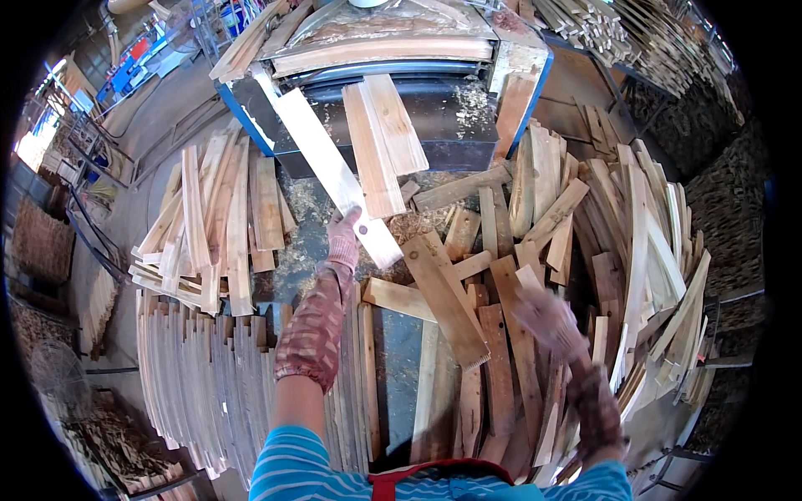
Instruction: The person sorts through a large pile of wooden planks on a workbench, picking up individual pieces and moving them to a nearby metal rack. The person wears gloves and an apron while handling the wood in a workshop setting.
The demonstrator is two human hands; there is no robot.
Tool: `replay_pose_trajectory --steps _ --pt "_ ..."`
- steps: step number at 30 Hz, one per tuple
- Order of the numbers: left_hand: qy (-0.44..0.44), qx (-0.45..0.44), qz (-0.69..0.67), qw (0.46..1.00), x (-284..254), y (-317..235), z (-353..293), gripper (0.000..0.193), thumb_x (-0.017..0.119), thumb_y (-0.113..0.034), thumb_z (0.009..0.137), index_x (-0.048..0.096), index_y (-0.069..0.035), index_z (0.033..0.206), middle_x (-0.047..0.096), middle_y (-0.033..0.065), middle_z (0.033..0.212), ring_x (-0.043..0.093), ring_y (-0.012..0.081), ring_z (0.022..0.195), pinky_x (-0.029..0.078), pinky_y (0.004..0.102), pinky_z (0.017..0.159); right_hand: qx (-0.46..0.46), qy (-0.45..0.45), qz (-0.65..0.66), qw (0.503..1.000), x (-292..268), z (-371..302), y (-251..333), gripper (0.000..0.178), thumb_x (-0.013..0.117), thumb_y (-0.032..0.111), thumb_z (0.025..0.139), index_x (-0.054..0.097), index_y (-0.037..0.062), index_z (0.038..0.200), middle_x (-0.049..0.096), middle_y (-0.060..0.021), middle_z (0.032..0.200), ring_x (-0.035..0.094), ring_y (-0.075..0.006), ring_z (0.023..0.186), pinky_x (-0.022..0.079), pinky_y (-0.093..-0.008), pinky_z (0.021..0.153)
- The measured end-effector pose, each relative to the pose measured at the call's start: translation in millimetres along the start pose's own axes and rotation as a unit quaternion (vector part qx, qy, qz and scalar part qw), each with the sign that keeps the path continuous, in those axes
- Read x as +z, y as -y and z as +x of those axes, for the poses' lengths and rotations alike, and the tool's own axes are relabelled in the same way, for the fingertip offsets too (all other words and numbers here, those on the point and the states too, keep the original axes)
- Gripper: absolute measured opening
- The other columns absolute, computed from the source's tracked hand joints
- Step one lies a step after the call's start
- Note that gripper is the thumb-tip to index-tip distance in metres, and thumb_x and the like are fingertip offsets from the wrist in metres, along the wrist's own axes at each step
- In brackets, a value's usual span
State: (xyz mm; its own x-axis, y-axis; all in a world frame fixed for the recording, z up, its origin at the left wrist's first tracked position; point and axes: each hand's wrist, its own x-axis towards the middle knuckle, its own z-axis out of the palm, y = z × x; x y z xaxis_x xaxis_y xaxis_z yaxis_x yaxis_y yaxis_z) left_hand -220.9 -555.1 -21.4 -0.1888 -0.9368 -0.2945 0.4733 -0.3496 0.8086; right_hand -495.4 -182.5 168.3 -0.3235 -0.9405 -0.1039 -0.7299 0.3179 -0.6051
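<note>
My left hand (344,235), in a pale work glove with a patterned sleeve guard, is closed on the near part of a pale wooden board (322,159). That board slants away from me, its far end over the dark bed (443,117) of a blue-sided woodworking machine. Just right of it, two more boards (370,154) lie on the bed and overhang its front edge. My right hand (547,321), also gloved, is over a jumble of loose planks and smeared by motion; whether it touches one is unclear. A wide brown plank (447,296) lies between my hands.
Stacked grey-brown planks (209,384) stand at the near left, with a pale pile (205,221) beyond them. A large heap of boards (639,225) fills the right side. Shavings (418,224) litter the area before the machine. Bundled thin strips (635,37) lie at the far right.
</note>
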Motion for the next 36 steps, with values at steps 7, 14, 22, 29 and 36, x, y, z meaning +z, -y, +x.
replay_pose_trajectory --steps 7,14,22,29,36 --pt "0.105 -0.054 -0.138 0.983 73 -70 -44 0.047 0.074 -0.017 0.092 0.056 -0.003 0.133 0.069 0.0167 0.115 0.071 0.0361 0.099 0.063 0.0533 0.086 -0.037 0.034 0.406 0.912 91 235 87 0.048 0.071 0.032 0.094 0.058 0.0063 0.132 0.069 -0.0069 0.099 0.069 -0.0207 0.086 0.056 -0.0381 0.074" --pt "0.059 0.030 -0.040 0.997 28 -61 -115 0.053 0.076 -0.010 0.087 0.054 -0.001 0.135 0.069 0.0165 0.116 0.073 0.0314 0.098 0.065 0.0487 0.078 0.163 0.061 0.655 0.735 135 221 134 0.039 0.069 0.027 0.097 0.060 0.0027 0.127 0.072 -0.0129 0.106 0.072 -0.0266 0.081 0.063 -0.0414 0.074" --pt "0.061 -0.007 -0.075 0.995 -37 -59 -225 0.065 0.078 -0.006 0.084 0.049 -0.003 0.141 0.068 0.0121 0.120 0.072 0.0265 0.101 0.064 0.0405 0.084 0.177 0.063 0.681 0.708 144 172 125 0.037 0.067 0.033 0.099 0.063 0.0032 0.121 0.070 -0.0120 0.101 0.070 -0.0267 0.085 0.061 -0.0416 0.077" --pt "0.036 -0.017 -0.067 0.997 -27 -49 -325 0.059 0.079 -0.012 0.088 0.052 0.000 0.138 0.068 0.0132 0.122 0.070 0.0221 0.100 0.062 0.0335 0.079 0.178 0.181 0.591 0.765 169 39 164 0.043 0.071 0.036 0.095 0.066 0.0002 0.118 0.071 -0.0076 0.102 0.066 -0.0180 0.088 0.056 -0.0372 0.085" --pt "-0.182 0.028 0.059 0.981 -89 -47 -368 0.034 0.072 -0.025 0.090 0.066 -0.005 0.117 0.064 0.0005 0.092 0.063 0.0129 0.076 0.050 0.0287 0.063 0.037 0.091 0.418 0.903 173 -47 117 0.033 0.076 0.022 0.088 0.073 -0.0045 0.108 0.073 -0.0053 0.092 0.065 -0.0130 0.083 0.053 -0.0290 0.079"
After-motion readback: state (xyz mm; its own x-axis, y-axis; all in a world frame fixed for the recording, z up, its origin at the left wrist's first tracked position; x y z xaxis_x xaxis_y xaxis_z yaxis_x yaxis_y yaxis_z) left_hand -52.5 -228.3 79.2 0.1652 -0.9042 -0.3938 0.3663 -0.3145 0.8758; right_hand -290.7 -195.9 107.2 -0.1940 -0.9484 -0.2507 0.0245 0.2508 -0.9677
